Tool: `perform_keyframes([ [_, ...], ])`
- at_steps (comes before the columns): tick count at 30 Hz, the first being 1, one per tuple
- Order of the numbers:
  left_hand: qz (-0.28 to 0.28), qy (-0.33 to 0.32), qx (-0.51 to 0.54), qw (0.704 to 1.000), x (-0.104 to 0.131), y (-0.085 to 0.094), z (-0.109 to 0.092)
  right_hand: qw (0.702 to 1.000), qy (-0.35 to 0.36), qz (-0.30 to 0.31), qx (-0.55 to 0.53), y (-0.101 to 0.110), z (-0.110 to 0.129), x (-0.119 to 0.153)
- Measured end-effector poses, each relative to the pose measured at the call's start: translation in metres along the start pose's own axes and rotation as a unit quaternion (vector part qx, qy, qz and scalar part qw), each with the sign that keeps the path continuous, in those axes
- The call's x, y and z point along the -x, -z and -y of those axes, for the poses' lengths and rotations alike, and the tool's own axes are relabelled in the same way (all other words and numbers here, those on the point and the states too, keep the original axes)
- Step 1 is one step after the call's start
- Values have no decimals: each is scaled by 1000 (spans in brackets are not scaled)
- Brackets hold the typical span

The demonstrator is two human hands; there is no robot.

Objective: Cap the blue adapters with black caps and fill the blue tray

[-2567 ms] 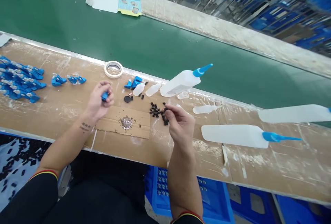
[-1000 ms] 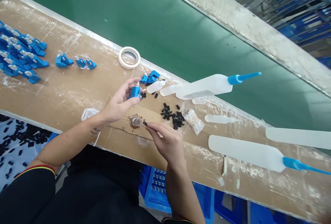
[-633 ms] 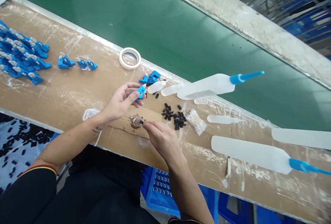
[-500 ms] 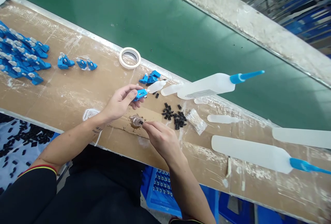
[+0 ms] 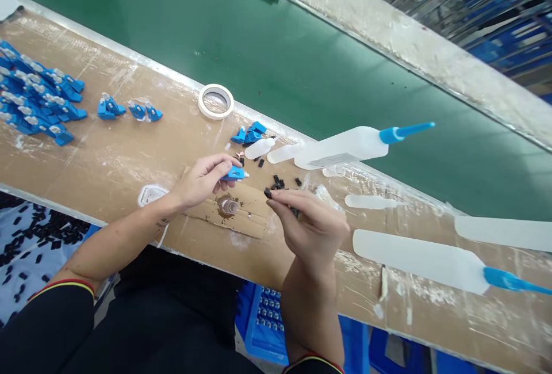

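Between the thumb and fingers of my left hand (image 5: 206, 179) is a blue plastic part (image 5: 234, 174) with a white tip facing right. My right hand (image 5: 311, 221) pinches a small black piece (image 5: 268, 193) at its fingertips, to the right of the blue part and apart from it. Below and between the hands, a small clear cup (image 5: 229, 206) stands on a stained cardboard piece (image 5: 254, 225), with brown liquid spots around it. Several loose black pieces (image 5: 278, 182) lie just behind my right hand, which partly hides them.
Many blue parts (image 5: 38, 98) fill the left end. A tape roll (image 5: 216, 102) and more blue parts (image 5: 254, 132) lie at the back. White bottles (image 5: 345, 147) (image 5: 418, 259) lie at the right. A green surface (image 5: 259, 63) runs behind.
My right hand has moved right and away from the cup, with the black piece in its fingers. My left hand has lowered slightly with the blue part, which now lies more level.
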State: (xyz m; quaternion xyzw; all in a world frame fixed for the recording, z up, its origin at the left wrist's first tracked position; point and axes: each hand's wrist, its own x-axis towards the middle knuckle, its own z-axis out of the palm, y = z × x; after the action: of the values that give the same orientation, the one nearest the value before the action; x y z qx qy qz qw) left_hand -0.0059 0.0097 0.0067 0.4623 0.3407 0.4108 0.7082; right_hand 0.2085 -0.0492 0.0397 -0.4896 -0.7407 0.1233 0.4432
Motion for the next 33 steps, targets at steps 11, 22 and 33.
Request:
perform_keyframes([
  [11,83,7,-59,995,2,-4,-2,994,27,90,-59,-20,0,-15],
  [22,165,-64,-139,974,12,-3,-4,996,53,58,-31,-20,7,-3],
  [33,152,-264,-231,924,19,-4,-12,935,-161,-84,-306,-16,14,34],
])
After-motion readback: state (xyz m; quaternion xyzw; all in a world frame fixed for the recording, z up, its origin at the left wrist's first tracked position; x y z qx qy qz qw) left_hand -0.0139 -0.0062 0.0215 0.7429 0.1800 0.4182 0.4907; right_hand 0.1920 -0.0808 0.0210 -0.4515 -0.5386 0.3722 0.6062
